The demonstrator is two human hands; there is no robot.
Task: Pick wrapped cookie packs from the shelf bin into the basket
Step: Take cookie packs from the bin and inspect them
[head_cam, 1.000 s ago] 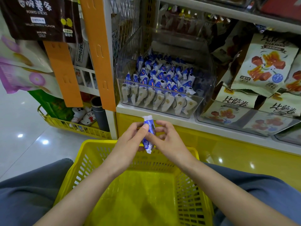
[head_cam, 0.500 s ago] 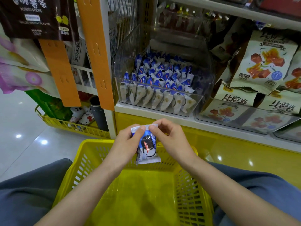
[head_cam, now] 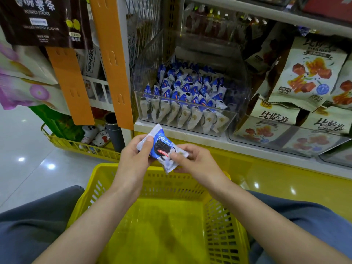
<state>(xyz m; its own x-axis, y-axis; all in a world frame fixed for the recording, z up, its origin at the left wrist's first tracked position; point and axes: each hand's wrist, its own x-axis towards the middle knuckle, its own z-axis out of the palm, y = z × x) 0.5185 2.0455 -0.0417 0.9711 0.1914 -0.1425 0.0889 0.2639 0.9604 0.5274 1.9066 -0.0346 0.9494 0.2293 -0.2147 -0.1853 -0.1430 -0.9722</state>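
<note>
Fingers [head_cam: 192,150] and thumbs pinch one blue-and-white wrapped cookie pack [head_cam: 162,148] by opposite ends, left hand [head_cam: 133,161] and right hand [head_cam: 198,164] holding it tilted above the far rim of a yellow slotted plastic basket [head_cam: 99,180]. Fingers behind the wrapper are hidden. Matching packs [head_cam: 181,96] fill the clear plastic shelf bin [head_cam: 239,86]; its rear rows seem lost in shadow.

Bright overhead light, floor [head_cam: 36,168] glare spots, edge distortion.
</note>
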